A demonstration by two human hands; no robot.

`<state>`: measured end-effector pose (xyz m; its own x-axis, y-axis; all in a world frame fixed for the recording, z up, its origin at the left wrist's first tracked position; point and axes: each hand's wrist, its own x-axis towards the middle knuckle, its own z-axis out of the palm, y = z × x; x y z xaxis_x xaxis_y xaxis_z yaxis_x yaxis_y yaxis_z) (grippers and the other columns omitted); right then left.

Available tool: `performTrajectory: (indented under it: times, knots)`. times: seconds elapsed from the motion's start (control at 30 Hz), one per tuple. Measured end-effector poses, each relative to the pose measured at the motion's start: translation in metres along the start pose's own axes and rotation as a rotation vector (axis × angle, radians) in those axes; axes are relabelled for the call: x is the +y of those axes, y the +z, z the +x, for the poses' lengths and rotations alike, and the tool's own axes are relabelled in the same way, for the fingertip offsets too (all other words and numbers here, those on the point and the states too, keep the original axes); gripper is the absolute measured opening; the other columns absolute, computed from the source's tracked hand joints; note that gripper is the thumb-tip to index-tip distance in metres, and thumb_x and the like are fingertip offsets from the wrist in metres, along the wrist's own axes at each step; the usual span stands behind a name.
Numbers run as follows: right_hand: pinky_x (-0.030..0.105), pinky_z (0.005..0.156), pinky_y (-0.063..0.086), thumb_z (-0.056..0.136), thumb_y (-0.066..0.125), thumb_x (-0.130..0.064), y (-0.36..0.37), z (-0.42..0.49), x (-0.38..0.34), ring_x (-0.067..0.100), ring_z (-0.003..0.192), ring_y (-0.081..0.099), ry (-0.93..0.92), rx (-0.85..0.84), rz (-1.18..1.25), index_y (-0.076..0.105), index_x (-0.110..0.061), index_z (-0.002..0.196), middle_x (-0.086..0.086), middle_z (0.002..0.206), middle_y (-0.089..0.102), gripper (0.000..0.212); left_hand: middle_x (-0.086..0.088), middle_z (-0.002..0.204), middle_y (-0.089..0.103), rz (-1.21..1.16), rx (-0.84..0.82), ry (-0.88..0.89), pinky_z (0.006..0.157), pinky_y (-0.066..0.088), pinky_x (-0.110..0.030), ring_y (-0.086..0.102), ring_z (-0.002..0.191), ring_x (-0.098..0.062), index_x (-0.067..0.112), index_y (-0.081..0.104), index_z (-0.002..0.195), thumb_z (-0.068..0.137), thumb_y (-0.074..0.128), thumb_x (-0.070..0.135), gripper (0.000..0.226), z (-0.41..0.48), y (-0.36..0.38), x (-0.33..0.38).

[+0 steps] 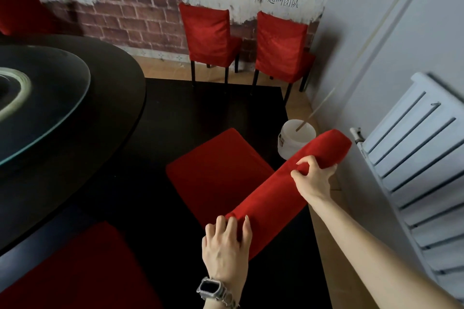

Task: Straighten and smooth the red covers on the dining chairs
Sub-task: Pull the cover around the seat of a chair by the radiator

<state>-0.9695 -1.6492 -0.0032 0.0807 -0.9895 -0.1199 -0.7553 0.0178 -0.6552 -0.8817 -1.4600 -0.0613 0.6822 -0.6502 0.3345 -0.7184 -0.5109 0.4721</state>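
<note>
My left hand (227,241) grips the near end of the red cover (273,193), fingers (233,226) curled over its top; my right hand (313,178) pinches fabric toward the far right end.

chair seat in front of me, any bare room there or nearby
The seat is bare, between the table and the backrest cover that the left hand and right hand grip. Dark floor beyond is open. Tight on the right: bucket, radiator.
</note>
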Motion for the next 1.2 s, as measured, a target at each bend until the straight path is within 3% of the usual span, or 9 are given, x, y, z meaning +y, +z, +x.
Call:
performTrajectory:
  times: [0.4,0.6,0.73,0.83,0.9,0.97,1.07,1.13,1.2]
  knots:
    - [0.026,0.074,0.04,0.092,0.056,-0.019,-0.028,0.051,0.032,0.029,0.075,0.053,-0.142,-0.124,0.02,0.055,-0.023,0.108,0.023,0.154,-0.007,0.017,0.002,0.068,0.059,0.049,0.033,-0.082,0.05,0.049,-0.037,0.056,0.061,-0.024,0.015,0.065,0.066,0.085,0.04,0.05,0.048,-0.008,0.027,0.065]
    - [0.027,0.086,0.044,0.095,0.055,-0.025,-0.042,0.095,0.037,0.043,0.105,0.057,-0.225,-0.297,0.019,0.058,-0.025,0.113,0.027,0.153,-0.017,0.018,0.002,0.067,0.056,0.056,0.102,-0.181,0.046,0.045,-0.034,0.052,0.06,-0.023,0.014,0.066,0.068,0.084,0.061,0.043,0.033,0.002,0.05,0.096]
    - [0.029,0.094,0.043,0.097,0.051,-0.031,-0.054,0.124,0.046,0.044,0.114,0.053,-0.259,-0.426,0.014,0.059,-0.026,0.115,0.029,0.151,-0.022,0.02,0.005,0.069,0.056,0.047,0.141,-0.232,0.048,0.046,-0.034,0.05,0.062,-0.022,0.018,0.068,0.074,0.084,0.042,0.052,0.044,0.005,0.068,0.121]
    - [0.025,0.101,0.037,0.099,0.048,-0.034,-0.062,0.144,0.047,0.042,0.122,0.048,-0.333,-0.512,0.013,0.057,-0.028,0.123,0.028,0.151,-0.024,0.026,0.004,0.069,0.056,0.076,0.162,-0.296,0.047,0.047,-0.035,0.049,0.063,-0.022,0.019,0.068,0.073,0.084,0.047,0.052,0.04,0.009,0.078,0.139]
    - [0.024,0.108,0.027,0.1,0.044,-0.036,-0.066,0.157,0.047,0.038,0.13,0.041,-0.399,-0.572,-0.003,0.052,-0.026,0.133,0.029,0.153,-0.015,0.035,0.004,0.073,0.056,0.069,0.148,-0.384,0.05,0.047,-0.036,0.05,0.067,-0.023,0.02,0.068,0.075,0.085,0.064,0.045,0.027,0.016,0.084,0.145]
    - [0.034,0.118,0.018,0.102,0.04,-0.034,-0.065,0.168,0.045,0.033,0.135,0.038,-0.469,-0.635,-0.018,0.045,-0.023,0.14,0.025,0.154,0.012,0.04,0.004,0.077,0.057,0.05,0.141,-0.457,0.055,0.046,-0.035,0.048,0.072,-0.022,0.02,0.069,0.08,0.084,0.064,0.039,0.02,0.022,0.089,0.149]
    - [0.033,0.112,0.024,0.102,0.039,-0.03,-0.061,0.182,0.039,0.027,0.133,0.041,-0.557,-0.676,-0.029,0.048,-0.017,0.138,0.016,0.142,0.046,0.039,0.006,0.08,0.056,0.026,0.169,-0.526,0.06,0.04,-0.032,0.045,0.077,-0.018,0.022,0.069,0.085,0.086,0.062,0.038,0.018,0.031,0.091,0.151]
    - [0.033,0.111,0.025,0.103,0.037,-0.028,-0.056,0.191,0.034,0.027,0.132,0.043,-0.547,-0.717,-0.047,0.048,-0.016,0.138,0.017,0.142,0.045,0.039,0.007,0.081,0.055,0.023,0.187,-0.568,0.062,0.038,-0.032,0.045,0.079,-0.018,0.021,0.069,0.085,0.087,0.062,0.037,0.017,0.038,0.094,0.152]
    - [0.036,0.116,0.022,0.105,0.031,-0.027,-0.054,0.203,0.026,0.031,0.131,0.043,-0.498,-0.774,-0.092,0.042,-0.019,0.143,0.026,0.153,0.018,0.04,0.006,0.083,0.056,0.037,0.179,-0.581,0.063,0.038,-0.033,0.045,0.08,-0.019,0.019,0.069,0.088,0.088,0.059,0.038,0.022,0.048,0.099,0.153]
